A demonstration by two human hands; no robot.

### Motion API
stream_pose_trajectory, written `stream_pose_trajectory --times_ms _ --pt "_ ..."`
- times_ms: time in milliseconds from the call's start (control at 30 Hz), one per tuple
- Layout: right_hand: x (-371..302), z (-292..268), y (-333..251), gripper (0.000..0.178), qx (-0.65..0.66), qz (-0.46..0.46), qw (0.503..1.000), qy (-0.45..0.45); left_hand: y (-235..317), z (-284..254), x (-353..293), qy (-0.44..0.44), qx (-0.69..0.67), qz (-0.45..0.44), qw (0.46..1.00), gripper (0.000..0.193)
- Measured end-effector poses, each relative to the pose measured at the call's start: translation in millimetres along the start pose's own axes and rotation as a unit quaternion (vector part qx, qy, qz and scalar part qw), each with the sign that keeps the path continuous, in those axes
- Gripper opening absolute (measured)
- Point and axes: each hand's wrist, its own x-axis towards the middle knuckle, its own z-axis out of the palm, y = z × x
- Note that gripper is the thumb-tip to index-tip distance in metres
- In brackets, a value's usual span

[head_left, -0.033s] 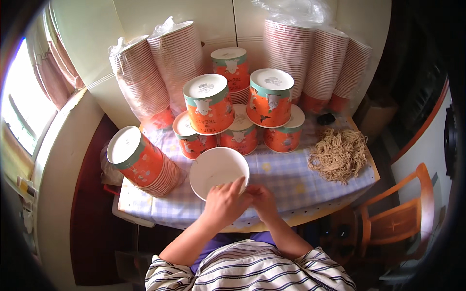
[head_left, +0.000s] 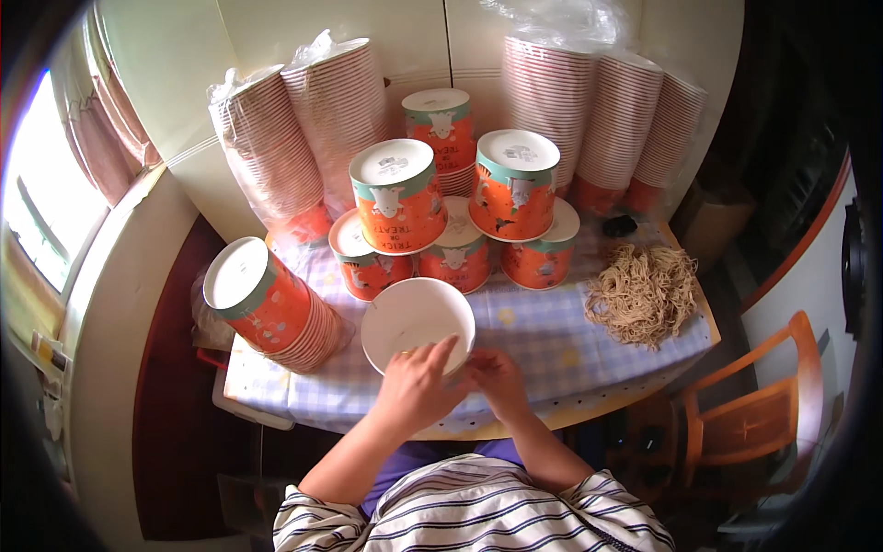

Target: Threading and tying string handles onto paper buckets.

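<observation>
A paper bucket (head_left: 400, 313), white inside, stands mouth up at the table's near edge, tipped a little toward me. My left hand (head_left: 418, 382) reaches over its near rim; the fingers lie inside against the wall, index finger stretched out, thumb hidden. Just right of that rim, my right hand (head_left: 497, 379) is closed with its fingertips pinched near the left hand. Whatever is between them is too small or hidden to make out. A pile of beige cord (head_left: 641, 294) lies at the table's right side.
Orange-and-green paper buckets (head_left: 395, 207) stand upside down in a small pyramid behind. A leaning stack of buckets (head_left: 276, 308) is at left. Tall plastic-wrapped stacks (head_left: 543, 110) line the wall. The checked tablecloth (head_left: 533, 345) covers the table; a wooden chair (head_left: 754, 414) is at right.
My left hand's fingers have shifted slightly, the index finger now straighter along the bucket's inside. The right hand has hardly moved.
</observation>
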Motion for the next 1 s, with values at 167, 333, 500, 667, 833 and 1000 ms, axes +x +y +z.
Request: stream_pose_trajectory --times_ms 167,333,500,667,833,1000 --pt "-9 -16 6 0.046 -0.042 -0.002 0.998 0.048 -38 -39 -24 -0.038 0.045 0.032 0.998 0.048" --pt "-19 -11 15 0.066 -0.087 0.002 0.996 0.005 -58 -21 -31 -0.004 0.026 0.082 0.996 0.024" --pt "-22 10 3 0.082 -0.064 0.052 0.997 0.014 -40 -21 -22 0.068 -0.056 0.071 0.994 0.017" --pt "-15 23 -14 0.067 0.03 -0.001 0.998 0.047 -34 -28 -33 0.137 -0.104 0.051 0.984 0.021" --pt "-3 11 -29 0.023 0.072 0.032 0.996 -0.041 -35 -34 -45 0.203 -0.127 0.085 0.967 0.025" --pt "34 6 -98 0.02 -0.078 -0.142 0.982 -0.094 -49 -33 -60 0.34 -0.178 0.066 0.921 0.033"
